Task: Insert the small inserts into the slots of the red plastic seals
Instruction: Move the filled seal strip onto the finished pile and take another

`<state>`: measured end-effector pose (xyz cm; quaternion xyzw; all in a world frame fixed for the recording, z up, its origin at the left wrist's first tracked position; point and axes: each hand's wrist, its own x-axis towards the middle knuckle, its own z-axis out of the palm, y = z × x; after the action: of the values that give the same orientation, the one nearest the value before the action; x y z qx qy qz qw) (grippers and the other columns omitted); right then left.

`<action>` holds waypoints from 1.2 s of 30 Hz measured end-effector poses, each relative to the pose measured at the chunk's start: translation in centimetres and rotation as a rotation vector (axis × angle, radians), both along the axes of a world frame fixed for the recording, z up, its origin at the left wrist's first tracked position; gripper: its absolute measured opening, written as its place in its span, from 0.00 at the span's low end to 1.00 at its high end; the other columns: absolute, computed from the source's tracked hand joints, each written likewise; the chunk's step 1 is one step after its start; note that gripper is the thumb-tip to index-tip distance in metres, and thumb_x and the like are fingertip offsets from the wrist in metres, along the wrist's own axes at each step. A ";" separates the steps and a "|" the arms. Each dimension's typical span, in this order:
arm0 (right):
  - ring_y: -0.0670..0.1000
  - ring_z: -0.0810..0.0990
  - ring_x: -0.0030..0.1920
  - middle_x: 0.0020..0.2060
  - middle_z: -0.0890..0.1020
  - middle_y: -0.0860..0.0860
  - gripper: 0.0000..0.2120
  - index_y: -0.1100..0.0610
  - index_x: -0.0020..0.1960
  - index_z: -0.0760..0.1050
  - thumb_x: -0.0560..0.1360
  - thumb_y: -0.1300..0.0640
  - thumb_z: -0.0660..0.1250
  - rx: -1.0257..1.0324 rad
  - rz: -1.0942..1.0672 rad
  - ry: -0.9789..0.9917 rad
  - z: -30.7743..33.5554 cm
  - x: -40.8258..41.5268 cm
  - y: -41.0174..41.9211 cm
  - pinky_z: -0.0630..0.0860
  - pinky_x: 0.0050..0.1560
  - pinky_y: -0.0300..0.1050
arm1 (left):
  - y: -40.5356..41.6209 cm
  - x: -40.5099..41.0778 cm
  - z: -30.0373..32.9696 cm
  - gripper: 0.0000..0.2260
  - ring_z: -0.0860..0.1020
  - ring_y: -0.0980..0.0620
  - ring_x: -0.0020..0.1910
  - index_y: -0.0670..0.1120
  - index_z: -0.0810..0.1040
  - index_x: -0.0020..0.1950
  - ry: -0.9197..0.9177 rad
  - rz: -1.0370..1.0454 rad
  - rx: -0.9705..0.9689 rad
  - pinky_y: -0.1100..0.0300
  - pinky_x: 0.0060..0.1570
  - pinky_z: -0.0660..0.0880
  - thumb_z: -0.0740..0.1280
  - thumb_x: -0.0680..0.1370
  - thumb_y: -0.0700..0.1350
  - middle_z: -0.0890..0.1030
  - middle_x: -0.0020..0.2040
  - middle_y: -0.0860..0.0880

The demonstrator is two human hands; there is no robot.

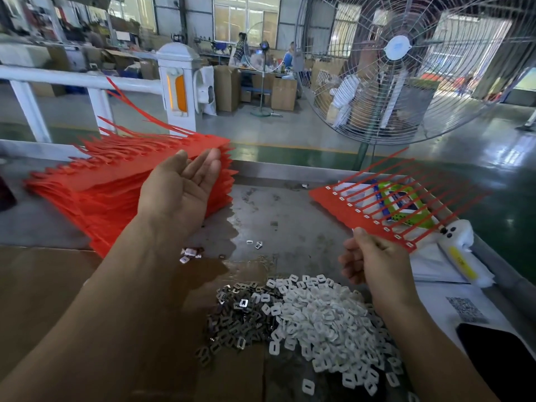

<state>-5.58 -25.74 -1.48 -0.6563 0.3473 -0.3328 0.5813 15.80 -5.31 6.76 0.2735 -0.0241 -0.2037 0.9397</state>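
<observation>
Item: stack of red seal sheets (116, 181), at 10 o'clock on the metal table (278, 210). Thin, matte red plastic, flat sheets with saw-toothed edges and long tapering tails fanning away toward the white railing (87, 79).

Item: single seal sheet (374, 210), at 2 o'clock, held clear of the table. Flat red band carrying a row of small white-rimmed slots, with parallel thin straps running off up and right like comb teeth.

Item: left hand (179, 195), palm up in front of the stack, fingers straight and lying close together, holding nothing visible.

Item: right hand (374, 262), thumb and curled fingers pinching the near corner of the single sheet.

Item: white inserts (327, 317), loose heap at 5 o'clock; small, flat, rounded-rectangle plastic pieces, each with a central slot.

Item: metal inserts (237, 314), darker shiny heap adjoining the white heap's left side, resting on brown cardboard (43, 300). A few strays (190, 253) lie near centre.

Item: wire-caged fan (406, 68), 1 o'clock, beyond the table.

Item: dark phone (499, 355), 4 o'clock.
</observation>
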 end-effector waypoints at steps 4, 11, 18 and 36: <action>0.52 0.78 0.25 0.30 0.84 0.58 0.19 0.61 0.43 0.81 0.84 0.49 0.64 0.000 0.010 -0.001 -0.2 0.1 -0.1 0.72 0.23 0.43 | -0.1 0.7 1.4 0.13 0.86 0.38 0.47 0.35 0.66 0.68 0.067 -0.014 -0.077 0.50 0.48 0.84 0.59 0.85 0.40 0.84 0.46 0.32; 0.53 0.78 0.25 0.31 0.84 0.59 0.19 0.62 0.45 0.80 0.84 0.49 0.63 -0.002 0.044 0.005 -0.4 0.1 0.0 0.72 0.23 0.43 | -0.8 1.8 3.2 0.12 0.86 0.40 0.41 0.34 0.70 0.58 0.047 0.060 -0.085 0.51 0.45 0.84 0.60 0.86 0.45 0.85 0.38 0.36; 0.53 0.79 0.27 0.33 0.85 0.58 0.19 0.61 0.46 0.80 0.84 0.46 0.63 -0.016 0.089 0.034 -0.6 0.2 0.3 0.73 0.25 0.43 | -1.3 3.7 3.9 0.17 0.85 0.38 0.40 0.28 0.77 0.56 0.253 0.000 -0.219 0.52 0.41 0.84 0.62 0.85 0.45 0.85 0.47 0.33; 0.56 0.86 0.41 0.46 0.88 0.57 0.27 0.58 0.57 0.80 0.81 0.37 0.56 0.220 0.247 -0.228 0.9 1.3 0.1 0.81 0.33 0.47 | -4.5 -11.2 -4.3 0.14 0.85 0.44 0.46 0.35 0.81 0.53 -0.409 -0.383 0.389 0.57 0.42 0.82 0.60 0.84 0.44 0.86 0.51 0.38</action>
<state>-4.25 -25.67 -0.60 -0.5843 0.2304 -0.2912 0.7216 4.57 -9.82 2.46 0.4733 -0.2238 -0.3183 0.7903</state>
